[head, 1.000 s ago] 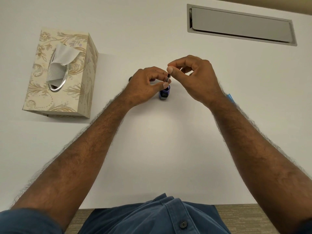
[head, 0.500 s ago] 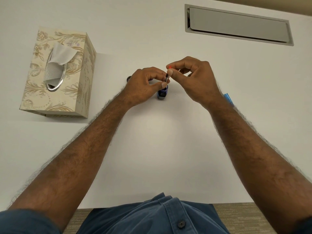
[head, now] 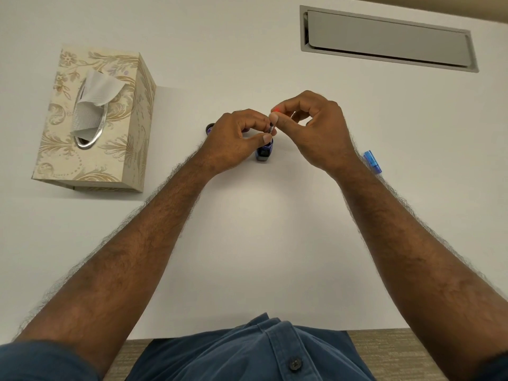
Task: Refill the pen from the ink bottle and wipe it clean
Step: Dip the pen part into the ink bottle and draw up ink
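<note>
Pen [head: 272,129] stands nearly upright, tip down in the ink bottle [head: 264,152] on the desk [head: 247,243], between both hands: left hand [head: 236,138] pinches its lower part, right hand [head: 313,127] its top.

1. We see a dark blue ink bottle [head: 264,152] just below our fingers [head: 266,138].
2. Left of them, our tissue box [head: 93,119] shows cream with gold floral scrolls.
3. Our counter [head: 247,229] is white; our shirt [head: 247,353] is blue.
</note>
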A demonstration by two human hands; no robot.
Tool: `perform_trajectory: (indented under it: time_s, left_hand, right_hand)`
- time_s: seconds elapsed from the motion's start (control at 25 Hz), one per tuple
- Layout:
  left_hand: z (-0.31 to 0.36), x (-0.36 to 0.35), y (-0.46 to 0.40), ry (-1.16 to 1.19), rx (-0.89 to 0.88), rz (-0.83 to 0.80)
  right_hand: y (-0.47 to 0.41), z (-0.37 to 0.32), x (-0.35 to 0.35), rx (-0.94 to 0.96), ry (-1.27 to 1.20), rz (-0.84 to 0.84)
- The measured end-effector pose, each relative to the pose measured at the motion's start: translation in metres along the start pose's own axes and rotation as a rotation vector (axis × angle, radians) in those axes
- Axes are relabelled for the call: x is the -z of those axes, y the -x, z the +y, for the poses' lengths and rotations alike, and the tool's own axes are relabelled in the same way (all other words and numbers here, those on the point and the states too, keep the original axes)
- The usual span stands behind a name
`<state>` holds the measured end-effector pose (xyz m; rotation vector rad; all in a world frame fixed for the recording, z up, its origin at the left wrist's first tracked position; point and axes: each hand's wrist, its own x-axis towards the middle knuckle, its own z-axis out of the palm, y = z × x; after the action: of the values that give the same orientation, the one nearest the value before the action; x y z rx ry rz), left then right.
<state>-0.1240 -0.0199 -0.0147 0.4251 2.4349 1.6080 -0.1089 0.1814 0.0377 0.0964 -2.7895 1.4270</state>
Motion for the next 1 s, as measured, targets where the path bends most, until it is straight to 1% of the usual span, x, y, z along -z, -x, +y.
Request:
perform_trajectory:
  time_s: [0.12,0.32,0.48,0.6,0.8,1.0]
  left_hand:
    - [0.001,-0.0013,0.0005,-0.006,-0.002,0.0]
    - [0.001,-0.0013,-0.0003,-0.007,-0.005,-0.004]
    - [0.0016,-0.002,0.0012,-0.025,-0.004,-0.001]
    - [0.0021,-0.0017,0.0014,-0.026,-0.013,-0.006]
    - [0.0004,-0.0002,0.0009,-0.022,-0.006,-0.009]
    - [0.0024,0.0004,0.0013,-0.019,-0.008,-0.002]
  right_hand:
    - [0.0001,0.0005,-0.0003,-0.024,-0.019,0.021]
    - [0.0022,0.0013,0.0002,0.005,-0.021,-0.007]
    - [0.0006,0.0037,-0.0023,-0.009,0.016,0.043]
    - [0.0015,0.0036,-0.0035,-0.023,-0.012,0.037]
    - [0.0008,0.0022,-0.0026,0.016,-0.028,0.027]
    - [-0.0008,0.003,-0.0041,-0.025,-0.025,0.037]
